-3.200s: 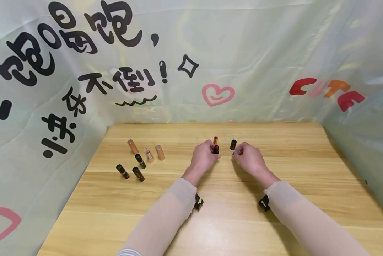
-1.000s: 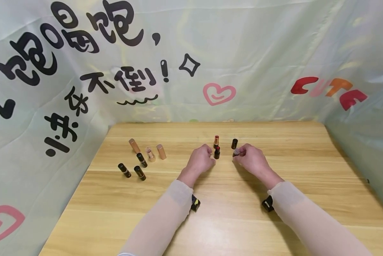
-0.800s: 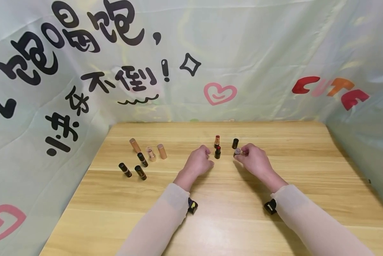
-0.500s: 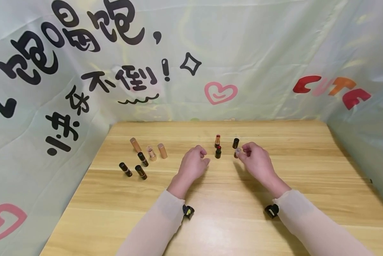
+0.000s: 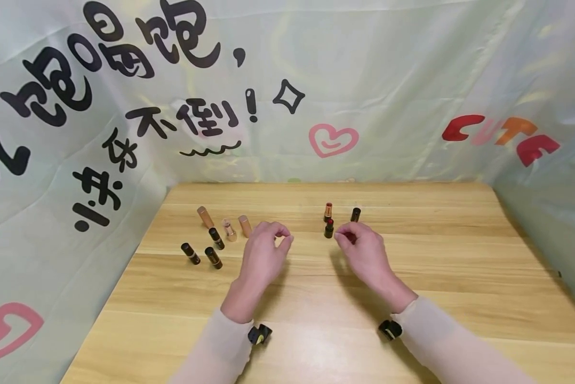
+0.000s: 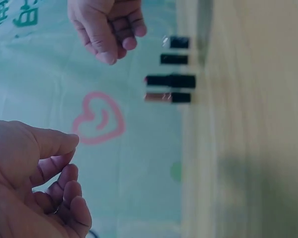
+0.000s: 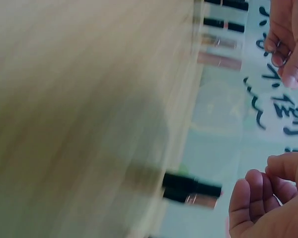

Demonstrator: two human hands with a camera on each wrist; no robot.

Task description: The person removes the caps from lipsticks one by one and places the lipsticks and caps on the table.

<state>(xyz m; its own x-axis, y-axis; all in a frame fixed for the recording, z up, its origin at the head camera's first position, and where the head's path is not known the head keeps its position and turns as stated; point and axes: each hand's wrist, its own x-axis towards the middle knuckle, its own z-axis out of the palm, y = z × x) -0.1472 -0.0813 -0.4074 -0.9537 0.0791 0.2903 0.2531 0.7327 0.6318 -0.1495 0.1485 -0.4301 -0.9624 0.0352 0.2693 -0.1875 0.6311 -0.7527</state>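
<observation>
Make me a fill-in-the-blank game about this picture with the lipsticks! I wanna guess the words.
1. The person's ____ hand is the one closer to the black lipstick with the bare red tip.
2. In the group on the left, ____ tubes have black tops.
3. The smiling heart on the wall is coloured ____.
4. The big letters on the right side of the wall spell ____.

Missing words: right; three; pink; CUTE.

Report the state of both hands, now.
Left hand: open, loosely curled, holding nothing.
Right hand: open, loosely curled, holding nothing.
</observation>
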